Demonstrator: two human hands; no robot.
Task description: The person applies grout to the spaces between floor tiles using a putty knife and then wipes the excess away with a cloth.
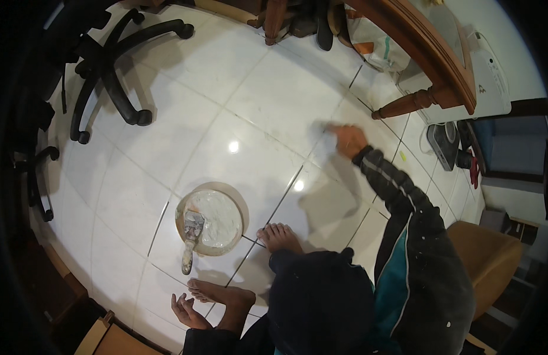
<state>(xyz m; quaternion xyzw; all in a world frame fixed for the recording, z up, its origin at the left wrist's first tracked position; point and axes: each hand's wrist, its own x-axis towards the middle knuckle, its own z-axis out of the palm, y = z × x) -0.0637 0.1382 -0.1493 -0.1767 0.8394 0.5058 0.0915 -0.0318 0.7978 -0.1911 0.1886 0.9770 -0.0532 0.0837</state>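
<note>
My right hand [349, 142] is stretched out low over the white tiled floor [185, 130], near where tile joints meet. Its fingers look curled, but motion smears them; a blurred greyish shape beside the fingertips is too unclear to name. My left hand [190, 313] hangs beside my left foot [212, 291], fingers apart and holding nothing. Ahead of that foot stands a round shallow bowl [239, 212] with white paste [220, 216] in it. A paste-smeared putty knife [190, 251] rests across the bowl's near left rim, blade in the bowl, handle sticking out towards me.
A black wheeled chair base [111, 65] stands at the far left. At the far right are a wooden table leg [404, 105], a white plastic bag [380, 47] and a dark flat device [443, 145]. A brown padded seat [484, 254] is behind my right arm. Some tile joints look dark, others pale.
</note>
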